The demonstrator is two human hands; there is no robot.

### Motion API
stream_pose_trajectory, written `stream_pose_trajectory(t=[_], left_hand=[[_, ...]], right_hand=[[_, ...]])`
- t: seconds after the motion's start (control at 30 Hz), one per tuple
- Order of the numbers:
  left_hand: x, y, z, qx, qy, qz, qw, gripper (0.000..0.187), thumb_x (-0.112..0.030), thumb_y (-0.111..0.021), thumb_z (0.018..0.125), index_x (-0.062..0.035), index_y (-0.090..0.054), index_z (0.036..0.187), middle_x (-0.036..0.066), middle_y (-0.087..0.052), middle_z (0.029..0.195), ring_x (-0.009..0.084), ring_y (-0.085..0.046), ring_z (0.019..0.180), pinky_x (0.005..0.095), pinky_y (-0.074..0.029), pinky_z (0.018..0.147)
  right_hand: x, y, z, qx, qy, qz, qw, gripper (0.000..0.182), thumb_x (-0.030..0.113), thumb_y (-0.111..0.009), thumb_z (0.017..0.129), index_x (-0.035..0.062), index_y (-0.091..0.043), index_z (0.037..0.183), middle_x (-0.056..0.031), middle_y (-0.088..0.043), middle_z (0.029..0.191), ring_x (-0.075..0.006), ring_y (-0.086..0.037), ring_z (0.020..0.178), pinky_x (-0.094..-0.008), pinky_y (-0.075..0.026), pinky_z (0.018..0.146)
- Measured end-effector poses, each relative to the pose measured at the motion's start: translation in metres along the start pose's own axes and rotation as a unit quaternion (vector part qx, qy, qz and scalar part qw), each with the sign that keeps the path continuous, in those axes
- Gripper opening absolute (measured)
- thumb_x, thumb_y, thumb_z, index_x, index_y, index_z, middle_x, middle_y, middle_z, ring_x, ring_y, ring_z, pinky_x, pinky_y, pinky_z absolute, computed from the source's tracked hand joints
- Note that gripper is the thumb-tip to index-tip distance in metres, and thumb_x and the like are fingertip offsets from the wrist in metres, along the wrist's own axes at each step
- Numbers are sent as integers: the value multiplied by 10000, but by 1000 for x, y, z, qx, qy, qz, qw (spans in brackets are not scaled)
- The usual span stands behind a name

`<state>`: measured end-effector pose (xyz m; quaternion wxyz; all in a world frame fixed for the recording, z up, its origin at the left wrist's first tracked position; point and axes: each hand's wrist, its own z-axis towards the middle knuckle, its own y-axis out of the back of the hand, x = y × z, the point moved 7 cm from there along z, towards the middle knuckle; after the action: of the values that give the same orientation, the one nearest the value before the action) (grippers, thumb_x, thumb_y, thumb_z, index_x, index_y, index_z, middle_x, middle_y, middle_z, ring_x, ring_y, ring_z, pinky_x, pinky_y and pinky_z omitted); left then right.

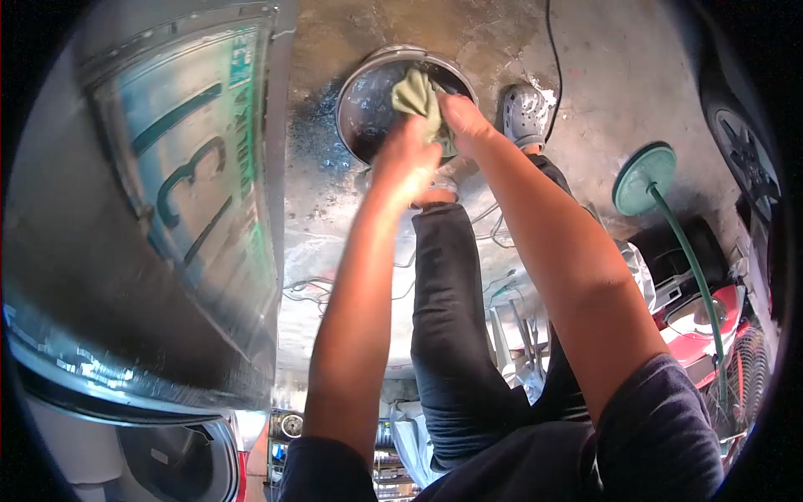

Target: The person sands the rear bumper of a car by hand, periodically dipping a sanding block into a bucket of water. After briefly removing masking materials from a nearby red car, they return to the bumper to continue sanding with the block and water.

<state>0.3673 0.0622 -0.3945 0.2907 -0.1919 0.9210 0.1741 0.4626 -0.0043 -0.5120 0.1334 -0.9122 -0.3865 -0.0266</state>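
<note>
A pale green cloth (416, 96) is bunched over a round metal basin (368, 105) that stands on the wet concrete floor. My left hand (407, 155) grips the lower part of the cloth. My right hand (462, 121) grips it just beside, on the right. Both hands are close together above the basin's near rim, and the cloth seems twisted between them. My legs in dark trousers and one grey clog (525, 113) stand right next to the basin.
A vehicle's rear with a green-lettered number plate (196, 163) fills the left side. A teal disc on a green hose (644, 180) lies to the right, near a red machine (698, 322) and a wheel (740, 138). Loose wires (309, 289) lie on the floor.
</note>
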Motion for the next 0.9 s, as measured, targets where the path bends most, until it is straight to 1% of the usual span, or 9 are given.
stream_pose_trajectory(t=[0.07,0.17,0.27,0.37,0.5,0.57,0.73,0.77,0.9], left_hand=[[-13,-22,-21,-68,-117,142,981,516,-159,-605,926,40,-489,1388,284,-537,1357,437,-527,1276,502,-409,1089],[-25,-33,-59,-141,-22,145,979,690,-231,-636,977,110,-363,1511,353,-291,1602,478,-286,1506,508,-286,1225],[-38,-35,-106,-209,17,93,973,667,-128,-665,924,106,-397,1488,403,-345,1537,516,-409,1401,529,-334,1188],[-53,-30,-169,-165,54,29,984,598,-138,-664,936,70,-468,1461,378,-386,1528,512,-437,1383,523,-360,1172],[-36,-33,-291,-259,126,11,958,499,-219,-677,963,1,-561,1395,325,-489,1477,481,-459,1377,520,-388,1151],[-12,-42,-355,-320,142,-20,937,494,-267,-687,969,3,-581,1368,314,-523,1453,469,-484,1363,519,-401,1144],[10,-87,-520,-407,285,-242,833,478,-291,-644,989,17,-616,1354,272,-604,1396,412,-532,1348,455,-406,1151],[17,-107,-549,-414,308,-270,813,491,-315,-639,991,9,-617,1360,268,-604,1399,407,-532,1351,452,-403,1153],[74,-204,-635,-440,390,-315,745,544,-393,-638,979,-24,-617,1379,251,-607,1406,396,-538,1349,448,-401,1154]], right_hand=[[-2,6,1,-42,55,-100,993,408,291,-599,974,-54,-675,1177,-225,-712,1138,-335,-697,1043,-414,-541,934],[25,4,-32,-122,115,-318,933,612,400,-519,974,-98,-580,1326,-354,-606,1335,-472,-551,1313,-451,-433,1104],[29,2,-56,-106,199,-407,885,624,394,-549,965,-65,-546,1387,-338,-600,1362,-464,-558,1313,-441,-446,1097],[60,-7,-128,-28,208,-492,845,663,430,-617,943,-33,-547,1412,-328,-626,1320,-446,-598,1267,-451,-472,1064],[101,12,-205,21,117,-594,796,610,431,-654,918,35,-602,1378,-281,-688,1236,-435,-647,1195,-460,-508,1006],[133,35,-235,-7,122,-739,662,529,387,-636,968,121,-603,1425,-240,-676,1318,-388,-650,1217,-450,-502,1023],[230,93,-294,17,168,-833,527,586,431,-648,962,51,-589,1404,-248,-627,1381,-408,-568,1326,-466,-456,1097],[253,107,-301,-27,180,-868,462,573,429,-636,968,40,-595,1386,-242,-639,1359,-405,-579,1306,-465,-466,1077],[316,108,-327,-22,186,-903,386,487,385,-610,992,49,-636,1344,-208,-681,1295,-385,-632,1211,-460,-483,1007]])
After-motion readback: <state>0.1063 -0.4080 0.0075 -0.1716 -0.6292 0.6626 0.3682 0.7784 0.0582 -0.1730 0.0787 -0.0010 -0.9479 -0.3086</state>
